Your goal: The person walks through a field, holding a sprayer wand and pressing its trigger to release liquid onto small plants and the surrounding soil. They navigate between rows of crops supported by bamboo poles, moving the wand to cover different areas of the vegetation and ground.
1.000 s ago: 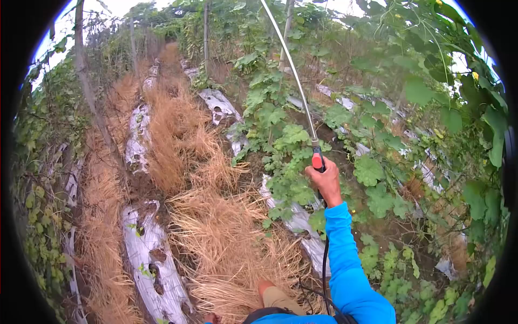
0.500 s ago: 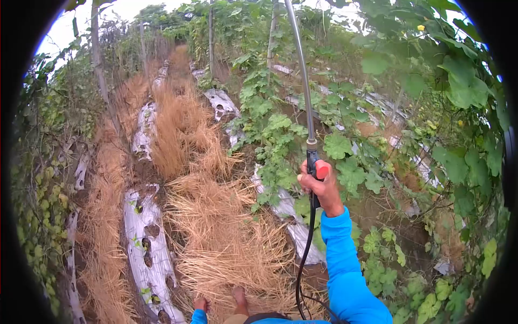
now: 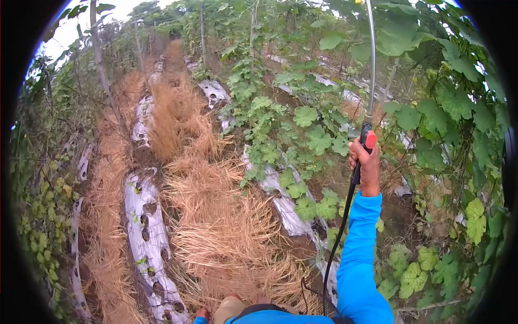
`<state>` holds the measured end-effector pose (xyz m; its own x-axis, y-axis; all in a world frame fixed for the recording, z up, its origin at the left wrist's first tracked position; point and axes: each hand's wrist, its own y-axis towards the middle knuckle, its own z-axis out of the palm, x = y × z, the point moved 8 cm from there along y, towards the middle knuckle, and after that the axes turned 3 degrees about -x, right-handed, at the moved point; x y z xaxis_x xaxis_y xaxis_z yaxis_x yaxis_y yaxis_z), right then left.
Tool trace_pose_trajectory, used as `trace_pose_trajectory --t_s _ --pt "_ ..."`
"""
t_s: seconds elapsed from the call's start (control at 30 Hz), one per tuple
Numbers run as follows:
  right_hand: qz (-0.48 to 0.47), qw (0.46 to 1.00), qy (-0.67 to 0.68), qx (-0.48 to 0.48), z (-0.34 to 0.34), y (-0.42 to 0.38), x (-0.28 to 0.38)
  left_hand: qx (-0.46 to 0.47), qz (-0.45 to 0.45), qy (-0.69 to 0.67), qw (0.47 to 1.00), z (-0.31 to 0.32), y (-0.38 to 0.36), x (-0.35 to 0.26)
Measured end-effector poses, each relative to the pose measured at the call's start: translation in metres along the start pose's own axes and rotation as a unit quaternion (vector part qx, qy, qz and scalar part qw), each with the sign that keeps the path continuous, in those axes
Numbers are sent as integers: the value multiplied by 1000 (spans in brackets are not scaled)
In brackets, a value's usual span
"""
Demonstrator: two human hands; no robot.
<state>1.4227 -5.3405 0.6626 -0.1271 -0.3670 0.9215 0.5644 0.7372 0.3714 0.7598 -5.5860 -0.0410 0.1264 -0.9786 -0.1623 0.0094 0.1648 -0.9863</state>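
Note:
My right hand [image 3: 366, 164] is wrapped round the black handle of a spray wand [image 3: 372, 70], just below its red knob. The wand's metal tube points up and leans slightly right, its far end near the broad leaves [image 3: 399, 35] at the top. A black hose [image 3: 339, 237] runs from the handle down toward my waist. My left hand [image 3: 202, 312] hangs low by my side at the bottom edge; only a small part shows, and its fingers cannot be made out.
Dry straw [image 3: 216, 227] covers the path ahead. Silver plastic mulch [image 3: 145, 227] with planting holes lies on the left, and another mulch strip [image 3: 286, 213] on the right. Climbing vines [image 3: 431, 140] crowd the right side. Wooden posts [image 3: 100, 65] stand among the plants.
My right hand has swung the spray wand to the right and slightly up, toward the vines. The view has shifted a little. My left hand stays low.

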Motion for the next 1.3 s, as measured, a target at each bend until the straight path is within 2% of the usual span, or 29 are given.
trace_pose_trajectory --t_s 0.03,0.1,0.13,0.2,0.27,0.3,0.33,0.37,0.4,0.43,0.47,0.53,0.6,0.7,0.77,0.83,0.9,0.97,1.0,1.1,1.13,1.2,1.3 --pt "-17 999 -34 -28 -18 -4 4 8 -6 2 1000 -1 -2 8" --pt "-38 995 -71 -55 -35 -20 15 -46 -1 -4 999 4 -2 16" --pt "-28 995 -70 -60 -41 -32 16 -40 47 16 998 4 -4 13" --pt "-17 995 -69 -65 -49 -59 19 -45 75 26 996 9 -12 12" --pt "45 997 55 -3 -43 -89 14 -55 133 41 989 15 -21 10" --pt "46 998 53 -1 -45 -104 16 -60 163 48 984 15 -23 13" --pt "68 989 119 46 -41 -120 15 -66 192 55 978 10 -26 20" --pt "89 974 185 91 -37 -138 15 -65 191 55 978 6 -28 35" --pt "96 971 190 112 -41 -149 15 -32 189 18 981 5 -17 49" --pt "92 971 188 115 -46 -160 15 2 187 -18 982 1 -7 65" --pt "87 973 185 103 -52 -169 15 32 147 -20 988 -7 2 86" --pt "59 986 141 59 -68 -183 17 -12 169 7 986 -31 19 135" --pt "40 990 123 51 -73 -201 31 -28 16 33 999 -58 23 204" --pt "45 992 109 50 -75 -236 44 -23 8 34 999 -60 0 260" --pt "134 952 205 184 -55 -264 42 -24 9 16 1000 -57 -29 298" --pt "145 933 215 250 -40 -292 52 -36 11 -18 999 -64 -42 333" --pt "197 875 275 346 -22 -324 63 10 88 -45 995 -54 -37 345" --pt "217 835 309 401 -11 -351 71 -86 130 -43 987 -46 -63 343" --pt "230 812 327 424 -9 -364 74 -80 138 -48 986 -41 -72 343" --pt "259 774 343 464 -16 -403 69 -85 128 -76 985 -28 -82 358" --pt "264 772 341 467 -24 -416 69 -92 123 -83 985 -26 -88 374" --pt "279 771 334 465 -45 -442 66 -146 188 -11 971 -18 -123 383" --pt "290 762 338 469 -71 -481 69 -142 177 -26 974 -9 -145 437"
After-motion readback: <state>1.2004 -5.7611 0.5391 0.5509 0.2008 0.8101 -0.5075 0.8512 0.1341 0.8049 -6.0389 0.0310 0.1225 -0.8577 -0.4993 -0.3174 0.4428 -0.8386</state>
